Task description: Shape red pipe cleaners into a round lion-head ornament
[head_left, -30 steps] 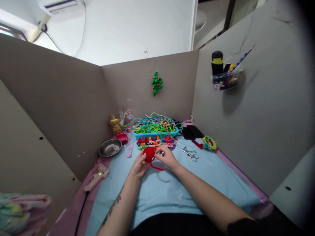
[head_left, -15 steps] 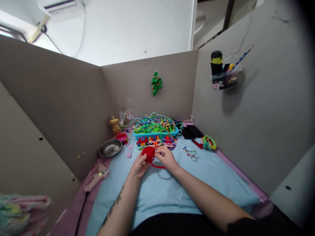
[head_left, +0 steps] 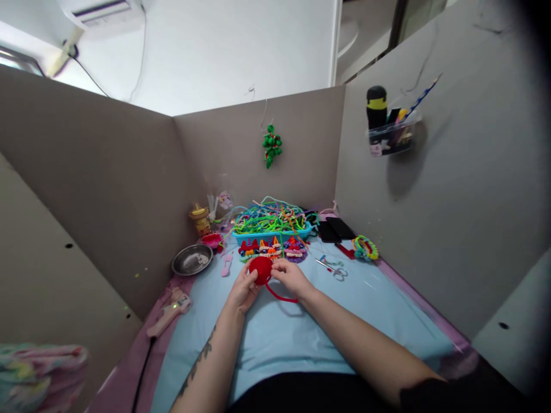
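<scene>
A rounded red fuzzy piece (head_left: 261, 269), seemingly made of coiled pipe cleaner, is held above the blue table cover. My left hand (head_left: 245, 288) is closed round its left side, thumb on the front. At its right edge the fingers of my right hand (head_left: 291, 275) are pinched together; what lies between the fingertips is too small to make out. A loose red pipe cleaner end (head_left: 282, 297) trails from the underside of the piece towards my right wrist. Just behind my hands are several colourful pipe cleaner figures (head_left: 271, 249).
Behind stands a blue tray (head_left: 252, 237) heaped with pipe cleaners. Scissors (head_left: 337, 273) lie to the right, near dark flat objects (head_left: 336, 229). On the left are a metal bowl (head_left: 181, 265) and a pink glue gun (head_left: 166, 320) with a cord. Grey partitions (head_left: 258, 189) enclose the table.
The red piece has turned slightly in my hands. Its loose end has swung rightwards, from pointing over the table to reaching my right wrist. The view has shifted a little.
</scene>
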Demonstrator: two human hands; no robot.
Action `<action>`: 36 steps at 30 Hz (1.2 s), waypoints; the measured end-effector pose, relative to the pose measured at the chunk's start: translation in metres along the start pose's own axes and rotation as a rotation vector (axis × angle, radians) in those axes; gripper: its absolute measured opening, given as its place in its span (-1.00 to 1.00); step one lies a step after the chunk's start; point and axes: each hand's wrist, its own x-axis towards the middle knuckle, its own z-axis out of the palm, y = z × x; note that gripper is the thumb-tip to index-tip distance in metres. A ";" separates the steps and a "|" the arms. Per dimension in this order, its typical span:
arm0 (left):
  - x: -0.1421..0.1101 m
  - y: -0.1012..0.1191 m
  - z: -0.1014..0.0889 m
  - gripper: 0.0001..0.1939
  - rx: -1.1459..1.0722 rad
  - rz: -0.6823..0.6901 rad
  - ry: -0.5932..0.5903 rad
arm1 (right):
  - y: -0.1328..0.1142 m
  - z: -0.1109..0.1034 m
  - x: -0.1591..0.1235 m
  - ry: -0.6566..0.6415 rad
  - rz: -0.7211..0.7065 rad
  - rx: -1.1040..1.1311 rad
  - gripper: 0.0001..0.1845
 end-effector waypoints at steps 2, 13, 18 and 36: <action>0.000 0.000 -0.001 -0.35 -0.002 -0.011 0.004 | -0.002 0.000 -0.001 0.006 -0.010 -0.011 -0.87; 0.005 0.001 -0.005 -0.46 -0.045 0.022 0.170 | 0.000 0.006 -0.001 0.072 0.020 -0.029 -0.85; 0.008 0.001 -0.007 -0.50 -0.017 0.083 0.265 | -0.002 0.014 -0.011 0.012 -0.026 -0.176 -0.72; 0.005 0.003 -0.002 -0.54 -0.102 0.007 0.238 | -0.005 0.001 0.001 0.093 -0.251 -0.320 -0.90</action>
